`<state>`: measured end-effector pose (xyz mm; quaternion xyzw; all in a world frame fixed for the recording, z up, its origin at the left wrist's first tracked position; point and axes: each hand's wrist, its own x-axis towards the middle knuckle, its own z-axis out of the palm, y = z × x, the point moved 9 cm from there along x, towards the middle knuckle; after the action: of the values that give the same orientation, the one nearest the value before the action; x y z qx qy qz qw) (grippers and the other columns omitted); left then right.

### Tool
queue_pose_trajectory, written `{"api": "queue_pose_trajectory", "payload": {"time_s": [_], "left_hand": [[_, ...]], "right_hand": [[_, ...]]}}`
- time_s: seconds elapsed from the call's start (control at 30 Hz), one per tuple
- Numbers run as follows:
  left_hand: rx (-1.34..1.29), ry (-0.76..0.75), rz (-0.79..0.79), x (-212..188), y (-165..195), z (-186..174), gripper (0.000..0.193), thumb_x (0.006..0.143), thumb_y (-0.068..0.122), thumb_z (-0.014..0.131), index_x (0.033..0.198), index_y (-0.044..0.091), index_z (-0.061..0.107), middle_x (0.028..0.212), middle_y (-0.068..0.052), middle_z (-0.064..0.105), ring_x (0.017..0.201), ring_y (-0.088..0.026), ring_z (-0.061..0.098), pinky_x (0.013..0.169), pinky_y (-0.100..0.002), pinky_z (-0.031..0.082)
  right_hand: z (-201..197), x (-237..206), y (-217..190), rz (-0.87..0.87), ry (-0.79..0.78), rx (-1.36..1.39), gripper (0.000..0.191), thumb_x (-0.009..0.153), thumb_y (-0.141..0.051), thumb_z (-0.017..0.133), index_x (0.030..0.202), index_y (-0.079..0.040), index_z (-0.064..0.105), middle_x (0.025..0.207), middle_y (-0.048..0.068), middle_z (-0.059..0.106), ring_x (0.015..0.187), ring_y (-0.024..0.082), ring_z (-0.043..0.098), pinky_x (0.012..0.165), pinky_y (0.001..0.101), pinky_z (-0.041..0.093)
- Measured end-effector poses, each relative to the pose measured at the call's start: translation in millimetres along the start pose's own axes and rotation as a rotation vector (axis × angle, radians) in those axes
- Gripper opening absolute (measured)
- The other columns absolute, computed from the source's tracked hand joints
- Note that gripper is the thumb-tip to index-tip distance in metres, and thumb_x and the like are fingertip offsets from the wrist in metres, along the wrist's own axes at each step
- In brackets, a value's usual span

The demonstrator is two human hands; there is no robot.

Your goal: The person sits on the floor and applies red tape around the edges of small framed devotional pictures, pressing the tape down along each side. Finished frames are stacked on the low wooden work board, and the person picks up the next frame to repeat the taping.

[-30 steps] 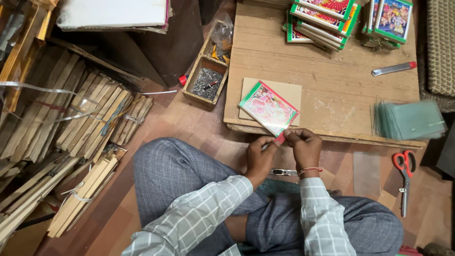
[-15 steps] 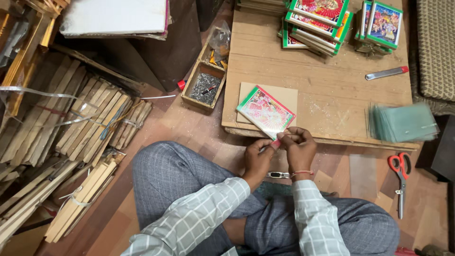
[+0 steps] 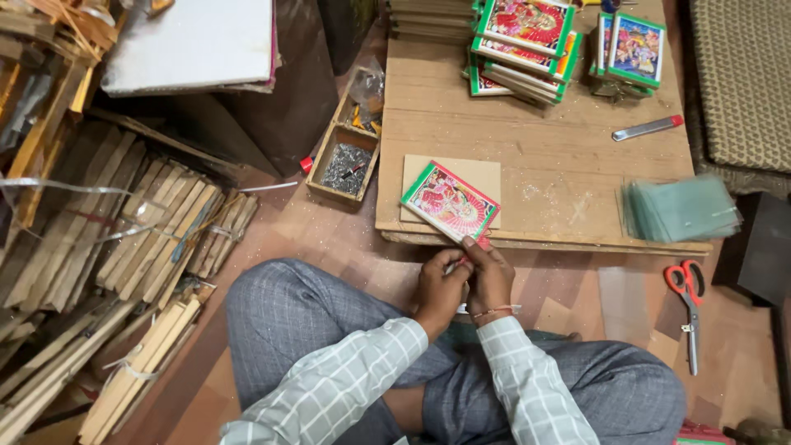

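I sit cross-legged on the floor before a low wooden board (image 3: 535, 148). My left hand (image 3: 439, 288) and my right hand (image 3: 488, 276) are pressed together just below the board's front edge, fingers pinching a small thin item with a red bit that I cannot make out clearly. Just above my fingertips a green-framed colourful picture (image 3: 450, 200) lies tilted on a brown backing card (image 3: 486, 175) at the board's near edge.
Stacks of framed pictures (image 3: 527, 41) stand at the board's far side. A red-tipped cutter (image 3: 648, 127) and a pile of glass sheets (image 3: 680, 209) lie to the right. Red scissors (image 3: 689, 305) rest on the floor. A small wooden tray of nails (image 3: 344, 161) and bundled wooden strips (image 3: 124, 239) are to the left.
My hands have stayed together at the board's front edge, fingers shifting slightly on the small item. The picture has not moved.
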<state>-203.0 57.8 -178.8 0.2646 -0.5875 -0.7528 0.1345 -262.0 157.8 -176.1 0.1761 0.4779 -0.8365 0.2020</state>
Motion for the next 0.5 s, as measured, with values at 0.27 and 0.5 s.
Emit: {"api": "queue_pose_trajectory", "payload": {"time_s": [0.27,0.5], "left_hand": [[0.247,0.033,0.353,-30.9,101.0,-7.2,0.031,0.083,0.01,0.076,0.112,0.001,0.069,0.112,-0.014,0.069,0.102,-0.024,0.069,0.088,-0.035,0.055],[0.472,-0.052,0.872,-34.0,279.7,-30.5,0.046,0.079,0.015,0.081,0.122,0.006,0.068,0.13,-0.014,0.066,0.124,-0.034,0.063,0.107,-0.044,0.048]], "right_hand": [[6.3,-19.1,-60.7,-0.218,0.033,-0.196,0.01,0.086,-0.001,0.076,0.093,0.004,0.072,0.082,0.008,0.074,0.068,0.014,0.065,0.062,0.0264,0.052],[96.3,-75.0,-181.5,-0.594,-0.212,-1.103,0.018,0.072,-0.004,0.077,0.091,-0.002,0.078,0.074,0.008,0.076,0.065,0.013,0.069,0.061,0.0294,0.057]]}}
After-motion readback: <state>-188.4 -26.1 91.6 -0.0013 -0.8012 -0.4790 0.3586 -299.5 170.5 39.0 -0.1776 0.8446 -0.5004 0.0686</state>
